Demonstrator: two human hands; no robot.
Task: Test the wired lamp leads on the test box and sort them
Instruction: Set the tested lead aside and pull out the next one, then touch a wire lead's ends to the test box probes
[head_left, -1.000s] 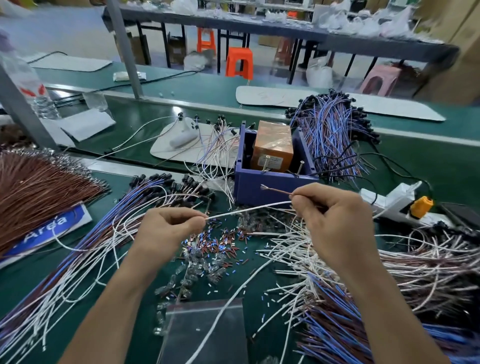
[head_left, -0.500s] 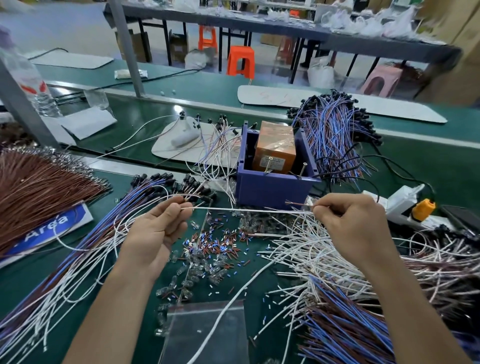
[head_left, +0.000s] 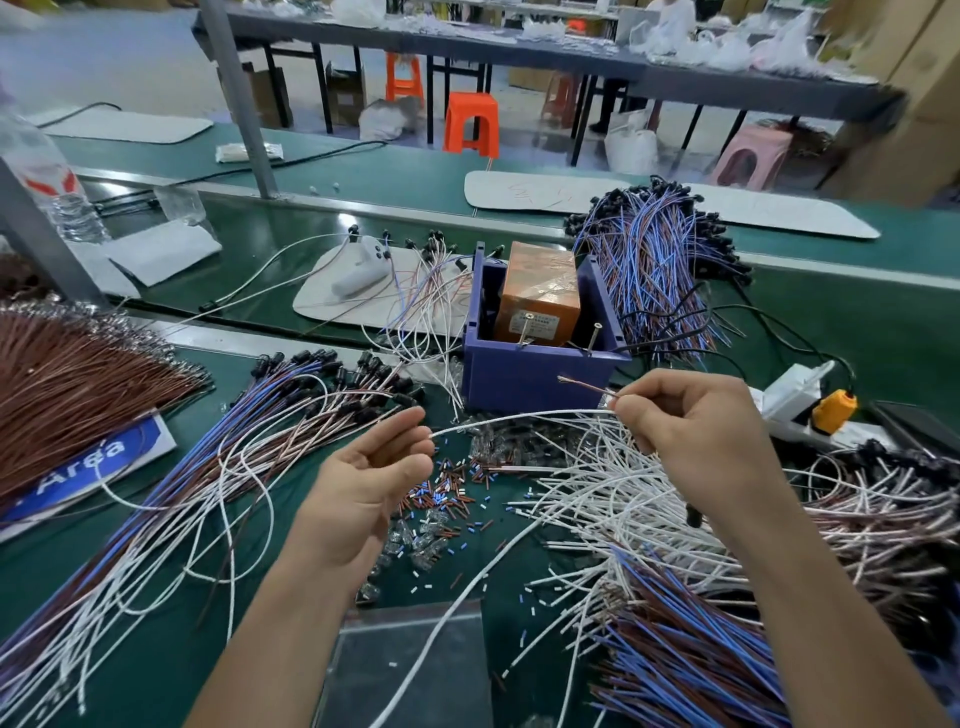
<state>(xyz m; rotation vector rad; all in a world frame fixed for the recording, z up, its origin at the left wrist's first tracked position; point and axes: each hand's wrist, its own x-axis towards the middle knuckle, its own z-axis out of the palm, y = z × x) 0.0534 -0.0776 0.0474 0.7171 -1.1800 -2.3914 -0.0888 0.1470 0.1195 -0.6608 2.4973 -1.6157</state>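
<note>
White lead (head_left: 519, 415): thin, smooth-sheathed, flexible. Its long axis runs sideways between the hands. Right hand (head_left: 711, 441) pinches it by the stripped copper tip and is nearer the test box (head_left: 540, 301), an orange block in a blue bin (head_left: 519, 379) just beyond its knuckles. Left hand (head_left: 369, 478): palm up, fingers relaxed, holding nothing.
</note>
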